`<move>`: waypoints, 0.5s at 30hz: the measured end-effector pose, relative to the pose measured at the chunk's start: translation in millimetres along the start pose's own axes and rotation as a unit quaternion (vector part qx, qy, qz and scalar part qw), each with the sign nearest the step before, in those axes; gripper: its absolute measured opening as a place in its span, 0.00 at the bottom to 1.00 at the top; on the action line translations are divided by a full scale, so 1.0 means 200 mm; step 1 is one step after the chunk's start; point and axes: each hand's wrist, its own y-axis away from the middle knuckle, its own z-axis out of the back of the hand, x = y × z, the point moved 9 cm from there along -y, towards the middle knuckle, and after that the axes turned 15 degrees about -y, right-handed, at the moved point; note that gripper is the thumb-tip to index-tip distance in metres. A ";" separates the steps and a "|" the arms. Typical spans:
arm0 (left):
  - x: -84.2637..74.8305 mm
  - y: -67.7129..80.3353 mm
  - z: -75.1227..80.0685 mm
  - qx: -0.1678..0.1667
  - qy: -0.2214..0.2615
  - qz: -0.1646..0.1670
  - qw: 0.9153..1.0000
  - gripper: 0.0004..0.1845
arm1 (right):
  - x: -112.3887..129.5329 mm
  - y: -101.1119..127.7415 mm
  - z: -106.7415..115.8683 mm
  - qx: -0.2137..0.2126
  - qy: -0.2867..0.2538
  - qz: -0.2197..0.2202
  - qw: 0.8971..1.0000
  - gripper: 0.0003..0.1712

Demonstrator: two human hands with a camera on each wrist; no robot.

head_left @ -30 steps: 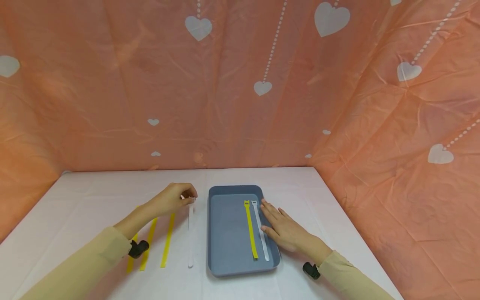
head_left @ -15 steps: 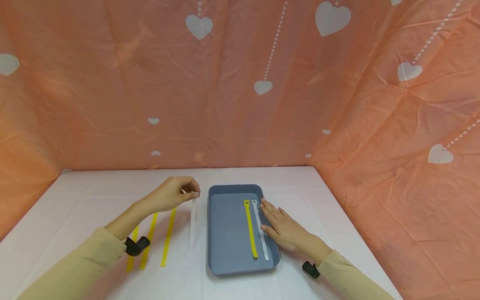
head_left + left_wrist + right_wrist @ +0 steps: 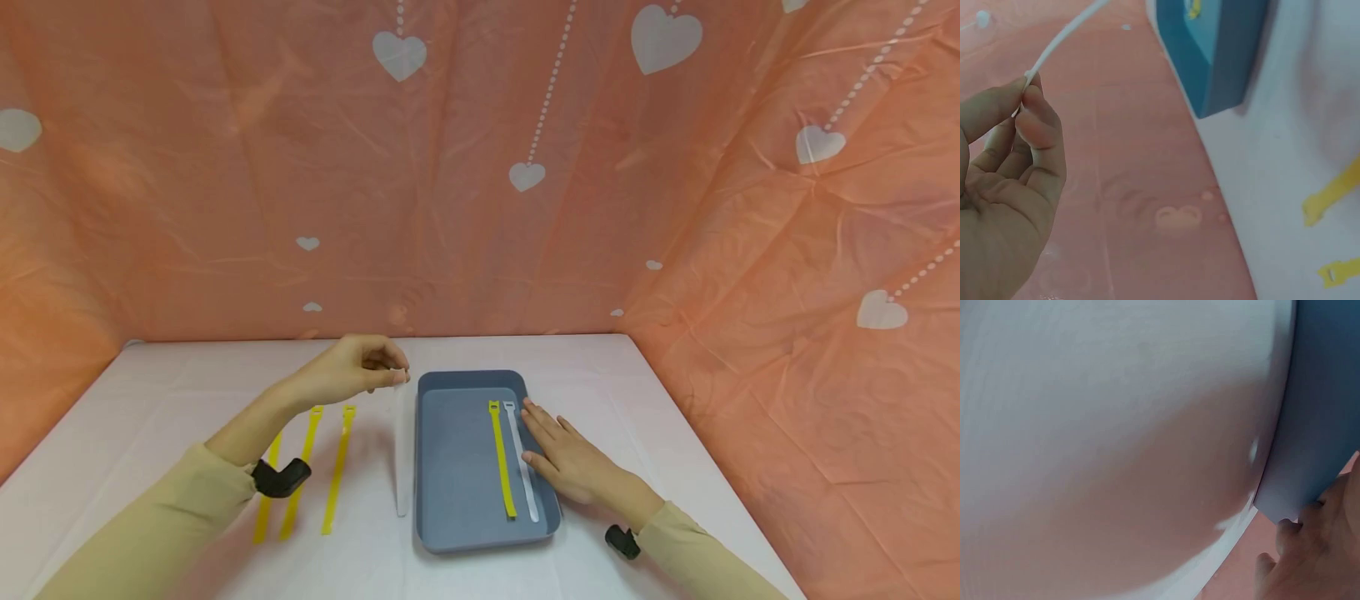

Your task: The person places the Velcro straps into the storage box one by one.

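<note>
"Counting in the head view, what's by the fingers?"
"The left hand (image 3: 348, 371) pinches one white strap (image 3: 404, 450), hanging below its fingertips. Three yellow straps (image 3: 337, 472) lie back toward its wrist, a black wrist camera (image 3: 281, 479) partly covering two. Right of those fingertips, the wall of a tray (image 3: 453, 467) comes before a fourth yellow strap (image 3: 502, 462) and a second white strap (image 3: 522, 462). The right hand (image 3: 568, 460) rests straight fingers against its right side."
"Left wrist?"
"Fingertips grip the strap's end."
"Right wrist?"
"Fingers beside the tray's outer wall."
</note>
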 end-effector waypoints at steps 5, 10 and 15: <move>-0.06 -0.02 0.05 0.000 0.009 -0.003 1.000 0.10 | 0.00 0.00 0.00 0.003 0.004 -0.003 1.000 0.41; -0.13 -0.05 0.10 -0.012 0.021 -0.012 1.000 0.11 | -0.01 0.00 0.00 0.003 0.007 0.000 1.000 0.41; -0.20 -0.09 0.09 -0.010 0.037 -0.025 0.999 0.11 | 0.00 0.01 -0.01 0.006 -0.002 -0.003 1.000 0.41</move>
